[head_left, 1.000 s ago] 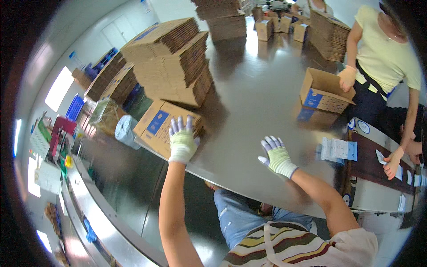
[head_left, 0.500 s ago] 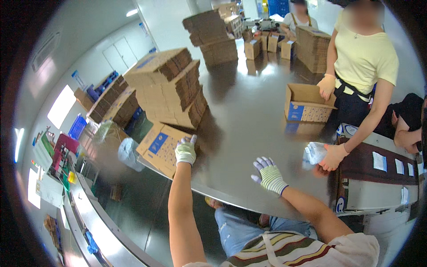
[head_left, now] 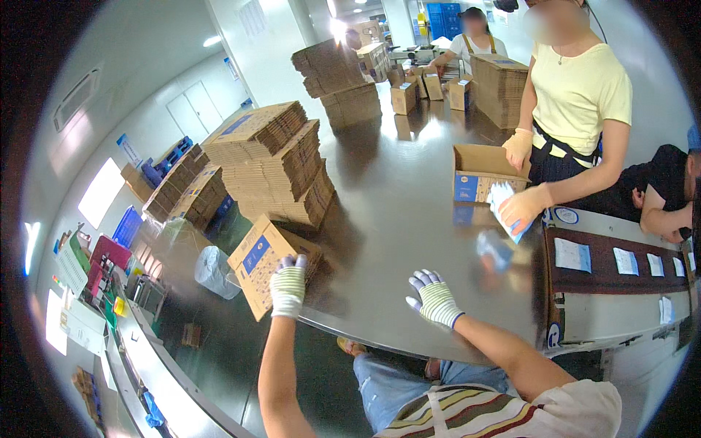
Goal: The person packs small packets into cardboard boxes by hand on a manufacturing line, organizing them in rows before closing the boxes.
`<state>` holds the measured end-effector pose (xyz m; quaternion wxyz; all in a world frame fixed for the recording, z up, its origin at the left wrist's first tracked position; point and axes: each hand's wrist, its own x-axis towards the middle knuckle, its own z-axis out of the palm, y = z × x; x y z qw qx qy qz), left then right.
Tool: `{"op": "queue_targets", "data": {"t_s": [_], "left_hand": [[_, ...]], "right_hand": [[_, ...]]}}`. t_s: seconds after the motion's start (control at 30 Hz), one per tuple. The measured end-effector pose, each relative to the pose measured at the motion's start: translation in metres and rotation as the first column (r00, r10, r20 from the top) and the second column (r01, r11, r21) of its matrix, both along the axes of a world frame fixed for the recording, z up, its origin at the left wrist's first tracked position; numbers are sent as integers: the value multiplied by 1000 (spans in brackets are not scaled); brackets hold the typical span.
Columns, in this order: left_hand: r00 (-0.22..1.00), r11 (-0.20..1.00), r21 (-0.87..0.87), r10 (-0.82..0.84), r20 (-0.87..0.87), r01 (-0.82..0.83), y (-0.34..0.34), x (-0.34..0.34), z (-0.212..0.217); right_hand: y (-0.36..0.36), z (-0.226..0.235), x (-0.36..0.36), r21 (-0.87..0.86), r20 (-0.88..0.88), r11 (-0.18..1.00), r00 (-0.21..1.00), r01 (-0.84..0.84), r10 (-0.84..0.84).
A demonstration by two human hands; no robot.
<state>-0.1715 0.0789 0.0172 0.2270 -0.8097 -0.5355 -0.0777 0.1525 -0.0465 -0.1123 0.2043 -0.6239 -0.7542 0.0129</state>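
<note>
My left hand (head_left: 288,285), in a white glove with green stripes and grey fingertips, grips the right edge of a brown cardboard box (head_left: 255,271) with a blue label. The box stands tilted at the table's left edge, partly unfolded, with a second panel behind the printed one. Part of my thumb is hidden. My right hand (head_left: 437,301), gloved alike, is over the metal table (head_left: 365,292) with its fingers apart, holding nothing.
Stacked flat cartons (head_left: 270,164) rise beyond my left hand. On the right, a co-worker's gloved hand holds packets (head_left: 505,210) by an open carton (head_left: 471,186). A conveyor (head_left: 599,281) carries several packets. Another person stands at the far end.
The box has tipped up from lying flatter, and my left hand has moved left and nearer with it. The co-worker's packets have moved up toward the open carton. My right hand has shifted slightly left.
</note>
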Motion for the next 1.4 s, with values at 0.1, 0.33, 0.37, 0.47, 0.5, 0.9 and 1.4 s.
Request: {"op": "queue_targets", "data": {"t_s": [0.1,0.33,0.37,0.47,0.5,0.9,1.4], "left_hand": [[992,939,337,-102,80,69,-53,-6,55],[354,911,412,-395,848,28,-164,6,94],[301,928,357,-371,878,102,-166,15,90],[271,950,217,-275,923,226,-169,46,65],[169,958,125,-172,971,256,-176,56,62],[150,929,112,-174,973,352,-176,100,50],[36,898,-103,96,995,429,-180,109,53]], "right_hand": [[-2,1,4,10,-19,1000,1000,3,-3],[22,4,18,-99,-841,995,536,-11,-78],[35,10,32,-13,-977,1000,215,-6,-12],[34,45,74,242,-917,967,307,-75,253],[26,55,77,363,-868,930,340,-61,362],[-217,229,180,768,-637,175,707,616,307],[-100,81,132,100,-982,979,179,179,68]]}}
